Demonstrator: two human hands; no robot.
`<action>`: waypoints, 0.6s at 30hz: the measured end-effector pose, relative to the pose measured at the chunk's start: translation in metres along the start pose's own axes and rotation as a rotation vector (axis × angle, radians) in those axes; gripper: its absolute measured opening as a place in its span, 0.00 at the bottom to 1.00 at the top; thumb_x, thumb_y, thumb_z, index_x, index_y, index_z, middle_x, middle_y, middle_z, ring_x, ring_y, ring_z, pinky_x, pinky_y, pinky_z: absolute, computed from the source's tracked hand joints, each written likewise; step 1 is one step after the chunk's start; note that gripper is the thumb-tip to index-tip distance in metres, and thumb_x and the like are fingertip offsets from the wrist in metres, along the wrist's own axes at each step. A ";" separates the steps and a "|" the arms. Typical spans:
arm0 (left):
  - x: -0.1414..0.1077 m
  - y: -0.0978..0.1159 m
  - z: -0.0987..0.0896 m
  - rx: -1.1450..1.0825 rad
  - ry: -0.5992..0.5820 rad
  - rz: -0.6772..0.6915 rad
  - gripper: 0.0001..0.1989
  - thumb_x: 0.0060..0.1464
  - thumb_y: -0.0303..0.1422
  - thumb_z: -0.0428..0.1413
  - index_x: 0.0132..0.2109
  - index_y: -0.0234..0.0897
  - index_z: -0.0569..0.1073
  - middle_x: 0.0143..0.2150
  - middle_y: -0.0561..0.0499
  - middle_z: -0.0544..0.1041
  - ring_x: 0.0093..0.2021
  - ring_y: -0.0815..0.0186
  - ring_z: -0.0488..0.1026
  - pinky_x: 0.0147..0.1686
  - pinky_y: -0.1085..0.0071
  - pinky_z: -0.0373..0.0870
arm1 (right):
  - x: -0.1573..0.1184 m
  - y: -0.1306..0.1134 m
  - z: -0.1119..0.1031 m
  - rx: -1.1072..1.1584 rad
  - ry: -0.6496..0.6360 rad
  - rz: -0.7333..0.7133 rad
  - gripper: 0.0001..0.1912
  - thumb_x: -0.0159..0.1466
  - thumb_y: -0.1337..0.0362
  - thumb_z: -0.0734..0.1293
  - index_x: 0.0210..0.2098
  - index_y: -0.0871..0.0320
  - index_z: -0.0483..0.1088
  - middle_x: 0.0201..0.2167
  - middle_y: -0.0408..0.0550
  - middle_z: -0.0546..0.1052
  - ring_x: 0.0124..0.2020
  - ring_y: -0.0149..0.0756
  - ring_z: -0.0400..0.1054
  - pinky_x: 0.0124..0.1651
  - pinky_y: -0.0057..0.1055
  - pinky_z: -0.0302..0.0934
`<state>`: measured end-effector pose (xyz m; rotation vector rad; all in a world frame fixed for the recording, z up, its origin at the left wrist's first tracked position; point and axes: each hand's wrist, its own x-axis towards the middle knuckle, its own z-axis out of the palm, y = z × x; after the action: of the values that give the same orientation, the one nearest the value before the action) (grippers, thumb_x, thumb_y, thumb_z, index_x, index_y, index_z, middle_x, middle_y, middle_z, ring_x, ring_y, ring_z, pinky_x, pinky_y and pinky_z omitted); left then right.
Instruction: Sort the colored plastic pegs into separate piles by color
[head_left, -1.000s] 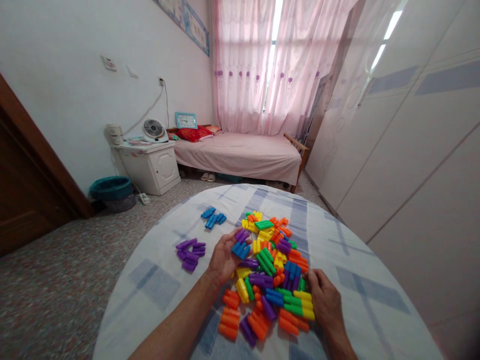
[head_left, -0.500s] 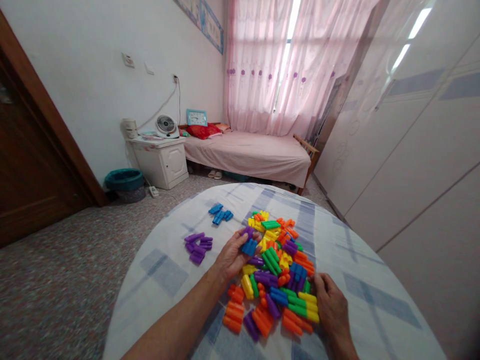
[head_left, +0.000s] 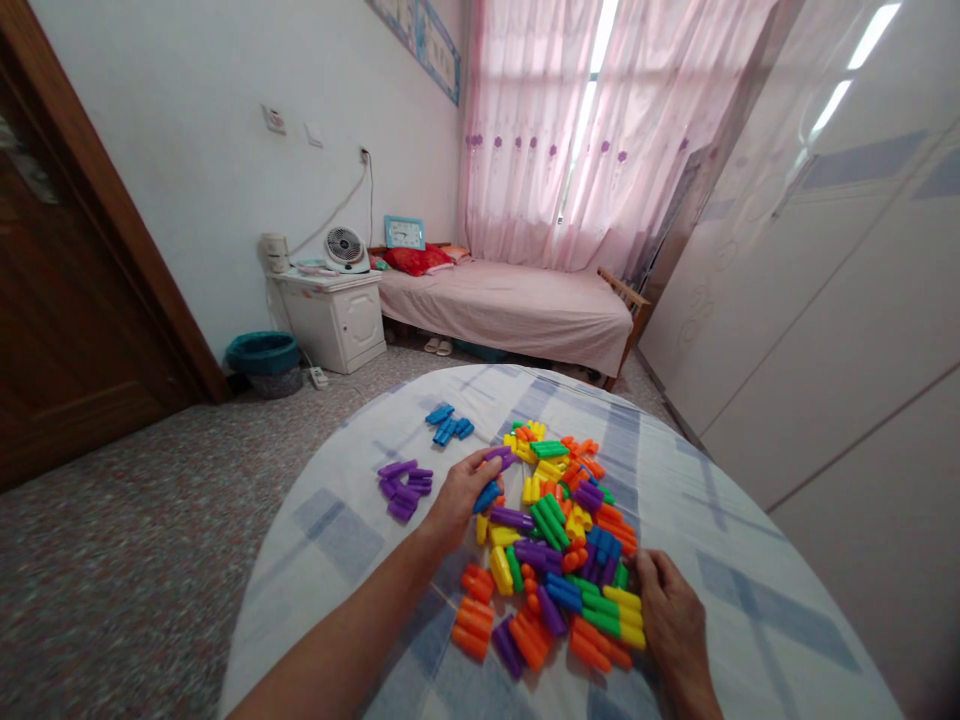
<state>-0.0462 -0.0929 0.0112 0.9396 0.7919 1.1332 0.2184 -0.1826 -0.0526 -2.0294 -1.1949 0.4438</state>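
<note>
My left hand is closed around a purple plastic block and a blue plastic block, above the left edge of a mixed pile. That pile holds orange, yellow, green, purple and blue blocks, each shaped like joined tubes. Against the pile's right side rests my right hand, fingers curled beside a green and yellow block; whether its fingertips grip anything is hidden. A small group of purple blocks lies left of my left hand, and a few blue blocks sit farther back.
A round table with a checked cloth carries the blocks. Beyond it stand a bed, a white bedside cabinet with a fan, and a lined bin. A white wardrobe runs along the right.
My left hand has drawn slightly left and turned, still holding the purple and blue blocks. The right hand stays by the pile. The whole view has shifted a little.
</note>
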 end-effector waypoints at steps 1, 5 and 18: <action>-0.003 0.008 -0.007 0.098 0.011 0.031 0.23 0.48 0.42 0.59 0.50 0.35 0.70 0.22 0.56 0.69 0.17 0.77 0.61 0.15 0.81 0.55 | 0.000 0.001 0.000 -0.002 -0.002 0.013 0.23 0.59 0.44 0.52 0.28 0.54 0.67 0.25 0.44 0.73 0.29 0.36 0.66 0.31 0.28 0.55; -0.015 0.040 -0.051 0.410 0.079 0.021 0.26 0.48 0.45 0.57 0.51 0.35 0.70 0.22 0.55 0.70 0.17 0.76 0.61 0.16 0.80 0.55 | 0.001 0.001 0.001 -0.009 -0.010 0.037 0.23 0.59 0.44 0.52 0.30 0.54 0.67 0.26 0.43 0.74 0.29 0.36 0.66 0.31 0.28 0.55; -0.028 0.036 -0.135 0.802 0.322 0.022 0.28 0.43 0.44 0.58 0.49 0.29 0.72 0.27 0.47 0.76 0.28 0.63 0.71 0.29 0.70 0.67 | -0.001 -0.003 -0.002 -0.018 -0.008 0.054 0.24 0.57 0.43 0.53 0.32 0.54 0.69 0.28 0.44 0.75 0.30 0.37 0.67 0.32 0.29 0.56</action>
<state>-0.1869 -0.0871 -0.0094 1.4366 1.5645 0.9981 0.2170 -0.1829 -0.0492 -2.0817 -1.1550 0.4698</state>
